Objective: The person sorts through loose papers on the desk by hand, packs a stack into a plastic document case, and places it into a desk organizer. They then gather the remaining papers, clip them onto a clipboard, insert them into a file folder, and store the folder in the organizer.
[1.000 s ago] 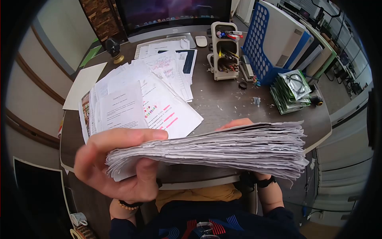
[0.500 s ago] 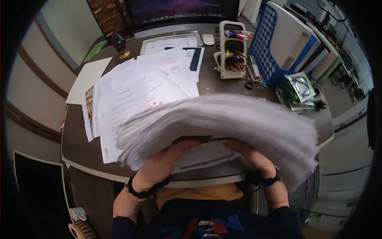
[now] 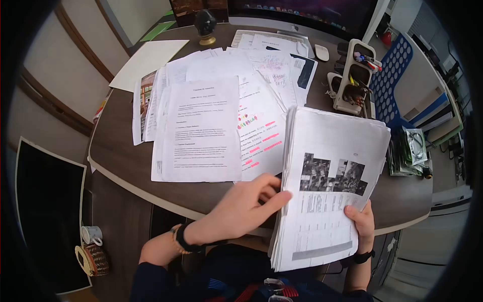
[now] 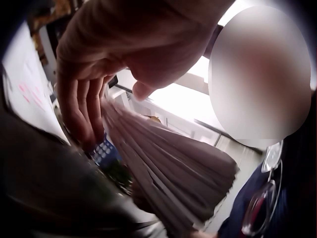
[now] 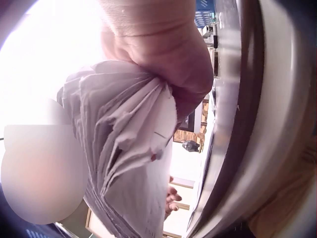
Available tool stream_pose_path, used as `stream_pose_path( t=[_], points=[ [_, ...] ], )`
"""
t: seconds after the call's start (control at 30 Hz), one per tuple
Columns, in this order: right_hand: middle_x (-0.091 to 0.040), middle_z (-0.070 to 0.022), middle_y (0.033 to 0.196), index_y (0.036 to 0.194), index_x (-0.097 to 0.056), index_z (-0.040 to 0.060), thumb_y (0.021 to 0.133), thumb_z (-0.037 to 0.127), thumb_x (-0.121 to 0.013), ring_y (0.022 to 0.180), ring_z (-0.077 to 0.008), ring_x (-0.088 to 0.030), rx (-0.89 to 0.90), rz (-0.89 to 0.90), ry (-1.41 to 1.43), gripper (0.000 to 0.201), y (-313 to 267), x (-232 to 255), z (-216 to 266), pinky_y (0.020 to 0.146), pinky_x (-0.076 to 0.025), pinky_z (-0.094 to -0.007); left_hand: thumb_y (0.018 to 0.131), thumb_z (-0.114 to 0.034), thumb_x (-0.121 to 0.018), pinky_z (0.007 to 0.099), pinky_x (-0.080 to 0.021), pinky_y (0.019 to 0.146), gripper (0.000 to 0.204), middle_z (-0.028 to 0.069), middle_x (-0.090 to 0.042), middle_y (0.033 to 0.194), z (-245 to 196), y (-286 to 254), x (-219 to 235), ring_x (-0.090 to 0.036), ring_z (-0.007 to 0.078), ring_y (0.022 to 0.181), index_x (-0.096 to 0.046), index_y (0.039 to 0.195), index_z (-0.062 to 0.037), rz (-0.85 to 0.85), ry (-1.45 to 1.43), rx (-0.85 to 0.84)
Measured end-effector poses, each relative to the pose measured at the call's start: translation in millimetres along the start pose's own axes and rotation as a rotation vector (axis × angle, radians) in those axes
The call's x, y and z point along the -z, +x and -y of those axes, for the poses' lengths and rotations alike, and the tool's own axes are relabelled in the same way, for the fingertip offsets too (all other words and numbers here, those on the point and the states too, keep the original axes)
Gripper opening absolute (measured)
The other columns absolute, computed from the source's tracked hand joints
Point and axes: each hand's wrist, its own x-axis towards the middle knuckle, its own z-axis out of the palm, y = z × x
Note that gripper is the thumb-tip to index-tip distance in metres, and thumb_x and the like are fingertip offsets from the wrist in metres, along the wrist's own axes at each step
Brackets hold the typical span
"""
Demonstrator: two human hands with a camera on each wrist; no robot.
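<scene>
A thick stack of papers (image 3: 337,151) is held up over the desk's front edge, its top sheet showing dark pictures and a table. The right hand (image 3: 363,221) grips its right edge, thumb on the top sheet. At the left edge is the left hand (image 3: 236,206), its thumb against the side and its fingers loosely bent. In the left wrist view, the thumb of the left hand (image 4: 119,49) stands apart from the sheets (image 4: 173,163). Pages (image 5: 119,114) fan out beneath the right hand (image 5: 168,54) in the right wrist view; its fingertips are hidden.
Loose printed papers (image 3: 201,131) spread over the left and middle of the desk (image 3: 121,146). Behind stand a monitor (image 3: 312,15), a mouse (image 3: 322,53) and a pen holder (image 3: 354,75). A blue file rack (image 3: 392,65) and green packets (image 3: 410,151) are at the right.
The stack has gone from lying sideways and bending to standing lengthwise at the right, picture sheet up. The left hand has moved to its left edge. The head view has swung left.
</scene>
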Motion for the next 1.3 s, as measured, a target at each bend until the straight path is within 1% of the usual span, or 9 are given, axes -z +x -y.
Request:
stream_pose_path(
  t=[0.03, 0.1, 0.2, 0.3, 0.43, 0.77, 0.97, 1.03, 1.3],
  points=[
    [-0.066, -0.0147, 0.109, 0.119, -0.056, -0.008, 0.084, 0.009, -0.068, 0.095, -0.0205, -0.065, 0.005, -0.036, 0.021, 0.04, 0, 1, -1, 0.085, -0.052, -0.0321, 0.09, -0.022, -0.065, 0.0326, -0.048, 0.086, 0.033, 0.021, -0.061, 0.111, 7, -3, 6, -0.061, 0.0261, 0.104, -0.057, 0.106, 0.0059, 0.007, -0.001, 0.002],
    [-0.066, -0.0147, 0.108, 0.119, -0.056, -0.0087, 0.086, 0.009, -0.067, 0.093, -0.0203, -0.066, -0.03, -0.06, 0.022, 0.039, 1, 3, -2, 0.084, -0.052, -0.0318, 0.085, -0.017, -0.071, 0.0372, -0.047, 0.09, 0.04, 0.0177, -0.058, 0.117, 28, -13, 28, -0.056, 0.0292, 0.111, -0.055, 0.116, 0.0019, -0.406, 0.745, -0.54],
    [-0.067, -0.015, 0.107, 0.118, -0.056, -0.008, 0.088, 0.006, -0.063, 0.09, -0.0189, -0.067, -0.132, -0.158, 0.086, 0.034, 6, -6, -3, 0.08, -0.054, -0.0309, 0.078, -0.017, -0.075, 0.0423, -0.044, 0.097, 0.052, 0.0211, -0.051, 0.127, 36, -20, 51, -0.048, 0.0404, 0.121, -0.052, 0.121, 0.0018, -0.554, 1.11, -0.432],
    [-0.067, -0.0148, 0.106, 0.117, -0.057, -0.0075, 0.088, 0.005, -0.064, 0.09, -0.0183, -0.067, -0.142, -0.181, 0.086, 0.032, 12, -14, -6, 0.081, -0.054, -0.0302, 0.079, -0.02, -0.075, 0.0422, -0.045, 0.096, 0.056, 0.0242, -0.045, 0.132, 57, -18, 71, -0.043, 0.0421, 0.127, -0.05, 0.124, 0.0034, -0.429, 1.161, -0.356],
    [-0.068, -0.0141, 0.104, 0.115, -0.058, -0.0071, 0.087, 0.006, -0.066, 0.089, -0.0176, -0.067, -0.122, -0.137, 0.141, 0.032, 19, -34, 2, 0.079, -0.054, -0.0294, 0.082, -0.016, -0.07, 0.0425, -0.05, 0.091, 0.045, 0.0226, -0.054, 0.125, 65, -14, 75, -0.052, 0.0399, 0.118, -0.054, 0.12, 0.0018, -0.396, 1.297, -0.371],
    [-0.068, -0.0124, 0.101, 0.112, -0.06, -0.0076, 0.088, 0.01, -0.067, 0.087, -0.0145, -0.066, -0.116, -0.047, -0.073, 0.03, 23, -28, -15, 0.078, -0.053, -0.0273, 0.083, -0.007, -0.068, 0.0399, -0.053, 0.085, 0.017, 0.0191, -0.068, 0.097, 69, -10, 93, -0.066, 0.0342, 0.095, -0.069, 0.099, -0.0007, -0.558, 0.876, -0.483],
    [-0.067, -0.0121, 0.104, 0.114, -0.058, -0.0079, 0.089, 0.011, -0.065, 0.089, -0.0141, -0.064, -0.11, -0.04, -0.028, 0.033, 23, -30, -14, 0.08, -0.051, -0.0271, 0.088, -0.007, -0.066, 0.0273, -0.051, 0.071, 0.014, 0.0109, -0.07, 0.081, 65, -19, 91, -0.064, 0.0133, 0.071, -0.068, 0.098, 0.0033, -0.63, 0.4, -0.261],
    [-0.067, -0.0122, 0.104, 0.115, -0.057, -0.0081, 0.09, 0.012, -0.065, 0.089, -0.0142, -0.064, -0.137, -0.036, -0.05, 0.033, 23, -27, -13, 0.08, -0.051, -0.0269, 0.092, -0.009, -0.064, 0.0203, -0.042, 0.062, 0.016, 0.0014, -0.064, 0.075, 62, -22, 88, -0.052, 0.0042, 0.069, -0.066, 0.095, 0.0061, -0.816, 0.205, -0.27],
    [-0.067, -0.0129, 0.105, 0.116, -0.056, -0.0086, 0.09, 0.012, -0.063, 0.089, -0.0149, -0.064, -0.144, -0.026, -0.032, 0.034, 26, -28, -11, 0.08, -0.051, -0.0273, 0.094, -0.012, -0.062, 0.0189, -0.04, 0.063, 0.018, 0.0006, -0.063, 0.079, 26, -26, 39, -0.05, 0.0039, 0.069, -0.064, 0.095, 0.0059, -1.188, 0.113, -0.719]
  ],
)
